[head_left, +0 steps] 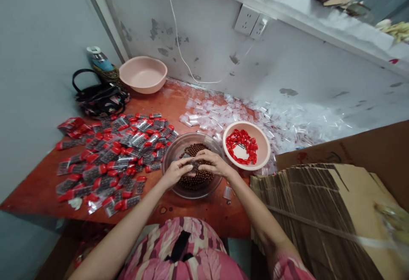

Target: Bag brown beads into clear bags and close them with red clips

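My left hand [177, 171] and my right hand [213, 163] meet over a wide clear bowl [169, 148] of small round brown balls [202, 180]. Between their closed fingers is a small clear plastic box [193, 167], mostly covered and dark inside. Just right of the bowl stands a pale pink basin [264, 151] with red caps [236, 138] in it. To the left lies a broad heap of red-capped clear boxes [108, 154] with dark contents. One clear box [227, 192] rests by my right forearm.
Many clear plastic boxes [220, 111] are spread along the wall. A larger pink basin [143, 88], a black handbag [102, 99] and a bottle [99, 59] stand at the back left. Stacked flattened cardboard [306, 216] borders the right side of the red table [41, 186].
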`<action>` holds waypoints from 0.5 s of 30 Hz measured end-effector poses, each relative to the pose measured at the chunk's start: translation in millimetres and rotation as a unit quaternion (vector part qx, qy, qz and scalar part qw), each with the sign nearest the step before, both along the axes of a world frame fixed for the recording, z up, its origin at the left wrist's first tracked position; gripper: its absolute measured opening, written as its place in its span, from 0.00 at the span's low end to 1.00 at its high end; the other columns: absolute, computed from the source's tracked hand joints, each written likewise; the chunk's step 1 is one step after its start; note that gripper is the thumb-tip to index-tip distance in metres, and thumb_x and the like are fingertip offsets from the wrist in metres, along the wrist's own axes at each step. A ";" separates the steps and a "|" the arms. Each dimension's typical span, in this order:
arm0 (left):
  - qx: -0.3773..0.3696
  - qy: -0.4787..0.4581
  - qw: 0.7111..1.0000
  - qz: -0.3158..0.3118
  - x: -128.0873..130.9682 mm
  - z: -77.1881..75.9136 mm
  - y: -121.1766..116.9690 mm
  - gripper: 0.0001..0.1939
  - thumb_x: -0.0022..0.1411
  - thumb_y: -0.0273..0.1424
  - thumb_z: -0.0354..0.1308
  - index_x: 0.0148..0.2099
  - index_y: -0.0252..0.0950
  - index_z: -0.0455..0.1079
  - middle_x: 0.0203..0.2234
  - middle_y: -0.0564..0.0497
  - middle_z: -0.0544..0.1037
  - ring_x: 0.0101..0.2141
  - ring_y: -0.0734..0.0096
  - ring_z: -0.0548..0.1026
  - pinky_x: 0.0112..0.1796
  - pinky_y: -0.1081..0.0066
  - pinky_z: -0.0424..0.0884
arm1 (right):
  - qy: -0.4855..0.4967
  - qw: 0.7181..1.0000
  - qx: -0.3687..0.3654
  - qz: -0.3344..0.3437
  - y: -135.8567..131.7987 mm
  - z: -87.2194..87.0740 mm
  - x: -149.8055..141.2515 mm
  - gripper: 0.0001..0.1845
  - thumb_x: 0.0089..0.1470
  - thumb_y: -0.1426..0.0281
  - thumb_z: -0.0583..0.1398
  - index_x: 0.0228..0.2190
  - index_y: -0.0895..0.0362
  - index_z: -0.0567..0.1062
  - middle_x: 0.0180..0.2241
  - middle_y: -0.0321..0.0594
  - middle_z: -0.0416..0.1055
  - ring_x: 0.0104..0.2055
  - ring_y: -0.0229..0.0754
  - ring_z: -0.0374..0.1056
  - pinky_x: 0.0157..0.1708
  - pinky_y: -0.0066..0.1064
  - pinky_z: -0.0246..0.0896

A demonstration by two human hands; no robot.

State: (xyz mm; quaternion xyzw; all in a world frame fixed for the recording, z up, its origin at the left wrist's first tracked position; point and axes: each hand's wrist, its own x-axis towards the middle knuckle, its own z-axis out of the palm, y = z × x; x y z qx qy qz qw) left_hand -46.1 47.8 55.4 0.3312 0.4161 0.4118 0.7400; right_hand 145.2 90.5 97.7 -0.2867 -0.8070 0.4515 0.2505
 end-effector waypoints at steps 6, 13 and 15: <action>0.030 0.020 0.999 0.001 -0.3 2.9 -1.8 0.19 0.45 0.33 0.62 0.42 0.34 0.71 0.37 0.49 0.74 0.36 0.62 0.72 0.35 0.57 0.74 | 0.001 1.000 0.016 -0.013 -7.2 3.1 1.7 0.10 0.50 0.66 0.57 0.36 0.53 0.72 0.39 0.40 0.65 0.43 0.40 0.62 0.45 0.35 0.58; 0.059 0.093 0.993 0.029 -2.2 -13.2 -5.4 0.20 0.44 0.36 0.63 0.42 0.34 0.72 0.39 0.48 0.74 0.36 0.60 0.73 0.37 0.59 0.74 | 0.001 0.994 0.009 -0.105 -25.7 -27.7 3.9 0.12 0.50 0.65 0.58 0.38 0.54 0.71 0.36 0.38 0.69 0.39 0.38 0.65 0.42 0.32 0.59; 0.046 0.092 0.994 0.039 -2.8 -18.8 -5.6 0.22 0.43 0.36 0.63 0.42 0.35 0.72 0.39 0.49 0.74 0.37 0.60 0.73 0.38 0.59 0.73 | -0.009 0.987 0.031 -0.155 -27.5 -39.2 11.2 0.16 0.49 0.65 0.59 0.42 0.53 0.69 0.41 0.39 0.68 0.44 0.39 0.63 0.46 0.33 0.57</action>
